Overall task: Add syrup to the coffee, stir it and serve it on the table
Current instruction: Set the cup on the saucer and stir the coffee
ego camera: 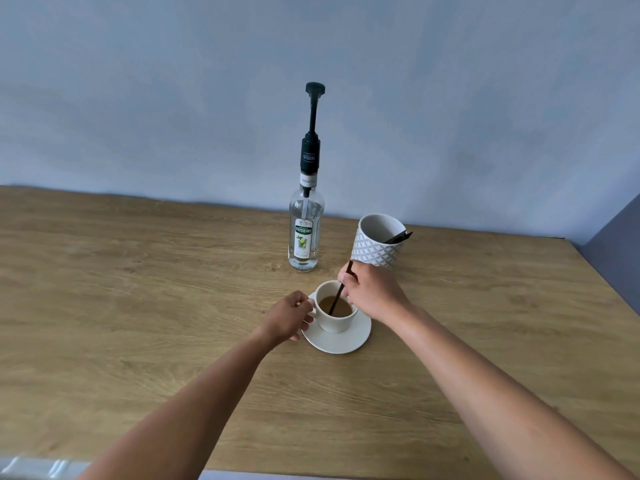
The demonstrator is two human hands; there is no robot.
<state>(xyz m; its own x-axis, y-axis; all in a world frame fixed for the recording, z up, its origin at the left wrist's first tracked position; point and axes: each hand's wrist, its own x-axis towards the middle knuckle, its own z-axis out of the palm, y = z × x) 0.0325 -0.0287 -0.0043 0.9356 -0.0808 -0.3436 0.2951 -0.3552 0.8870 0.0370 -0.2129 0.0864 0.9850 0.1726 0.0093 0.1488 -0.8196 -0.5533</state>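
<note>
A wooden table [138,306] is carrying a syrup bottle [306,237], a patterned pot [375,252] just beside it, and a saucer [343,342] (white, nearer the person).

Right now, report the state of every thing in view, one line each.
Cup: upright, holds coffee.
Saucer: flat, under cup.
Stirrer: tilted, tip in coffee.
Bottle: upright, pump fitted, untouched.
Pot: upright, dark sticks inside.
Left hand: holds cup's handle.
Right hand: pinches stirrer.
</note>
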